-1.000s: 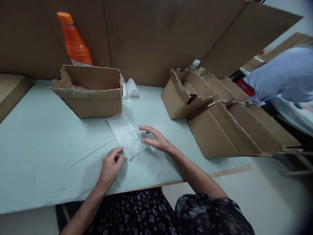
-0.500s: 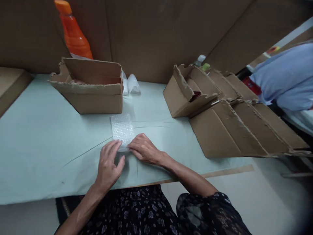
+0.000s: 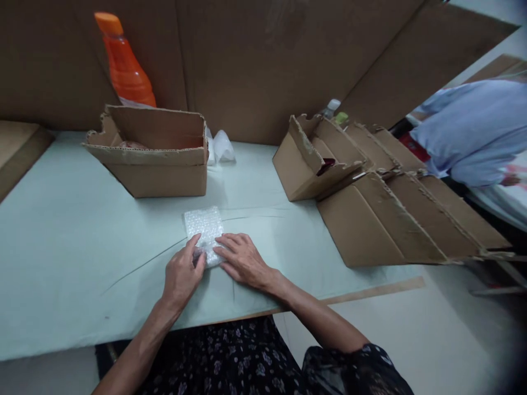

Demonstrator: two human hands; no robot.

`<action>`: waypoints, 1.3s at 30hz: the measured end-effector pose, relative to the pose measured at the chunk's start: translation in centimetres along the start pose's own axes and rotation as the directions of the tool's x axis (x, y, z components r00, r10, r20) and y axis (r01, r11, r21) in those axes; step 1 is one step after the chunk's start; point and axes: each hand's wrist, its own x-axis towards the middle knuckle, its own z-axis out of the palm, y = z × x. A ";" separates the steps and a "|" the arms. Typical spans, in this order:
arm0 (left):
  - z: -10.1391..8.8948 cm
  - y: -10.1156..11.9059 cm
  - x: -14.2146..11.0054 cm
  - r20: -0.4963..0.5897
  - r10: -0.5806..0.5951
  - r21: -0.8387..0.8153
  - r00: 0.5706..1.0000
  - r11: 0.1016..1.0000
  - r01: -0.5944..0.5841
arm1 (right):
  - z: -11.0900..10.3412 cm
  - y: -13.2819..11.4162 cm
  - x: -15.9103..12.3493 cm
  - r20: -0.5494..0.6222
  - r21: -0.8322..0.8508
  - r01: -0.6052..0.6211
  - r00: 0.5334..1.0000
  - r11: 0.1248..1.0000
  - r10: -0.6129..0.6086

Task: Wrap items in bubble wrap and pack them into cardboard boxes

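A small, clear bubble-wrap pouch [image 3: 203, 222] lies flat on the pale green cloth of the table in front of me. My left hand [image 3: 182, 273] has its thumb and index finger closed around the pouch's near left corner. A darker patch shows between those fingers; what it is I cannot make out. From the right, my right hand [image 3: 244, 258] rests on the pouch's near right part, palm down with fingers stretched out over it.
Behind the pouch stands an open cardboard box [image 3: 168, 178]; an orange bottle [image 3: 129, 77] is behind it. White foam wraps [image 3: 223, 147] lie beside that box. More open cardboard boxes [image 3: 362, 225] fill the right side. At far right is a person's blue sleeve [image 3: 473, 129].
My left thumb and index finger have closed in on the pouch's corner. My right fingers have gone from bunched at the edge to spread flat on the pouch. The view has shifted slightly.
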 end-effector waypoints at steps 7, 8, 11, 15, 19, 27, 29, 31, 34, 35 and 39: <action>-1.4 -0.3 -2.6 -0.126 0.352 0.127 0.927 0.933 -0.337 | 0.7 0.7 1.0 -0.023 0.055 0.022 1.000 0.998 -0.021; -1.5 -0.4 -3.1 -0.105 0.372 0.124 0.922 0.925 -0.359 | 0.4 0.6 1.0 -0.015 0.080 0.015 1.000 0.997 -0.013; -1.1 -0.9 -4.1 -0.071 0.338 0.031 0.938 0.941 -0.337 | -0.7 0.0 0.6 0.052 0.176 -0.036 0.998 0.984 0.027; 0.0 -2.2 -3.8 -0.084 0.246 -0.062 0.966 0.966 -0.251 | -1.8 -0.5 -0.7 -0.031 0.187 -0.093 0.994 0.978 0.101; 0.3 -2.5 -2.3 -0.104 0.274 -0.001 0.956 0.961 -0.276 | -1.8 -0.7 -1.0 -0.085 0.045 -0.024 0.996 0.999 0.028; -2.9 -0.4 -4.1 -0.008 0.413 0.080 0.911 0.908 -0.411 | -0.6 -1.4 0.4 0.080 0.114 -0.035 0.996 0.993 0.026; -3.5 -0.2 -4.9 0.037 0.402 0.048 0.915 0.914 -0.404 | -0.7 -1.7 0.0 0.126 0.209 -0.066 0.991 0.976 0.040; -3.5 -0.2 -5.0 0.032 0.383 0.056 0.923 0.921 -0.384 | -0.9 -1.9 -0.5 0.136 0.235 -0.094 0.989 0.967 0.063; -2.7 -0.5 -3.8 -0.014 0.364 0.122 0.931 0.925 -0.360 | -1.0 -2.3 -0.8 0.017 0.118 -0.139 0.990 0.983 0.138; -2.4 -0.6 -3.2 -0.024 0.350 0.144 0.936 0.928 -0.343 | -1.0 -2.5 -0.8 -0.021 0.061 -0.140 0.990 0.988 0.141; -1.9 -0.5 -1.9 -0.056 0.231 0.117 0.971 0.968 -0.223 | -0.4 -2.7 -0.5 0.032 -0.066 -0.043 0.998 0.997 0.045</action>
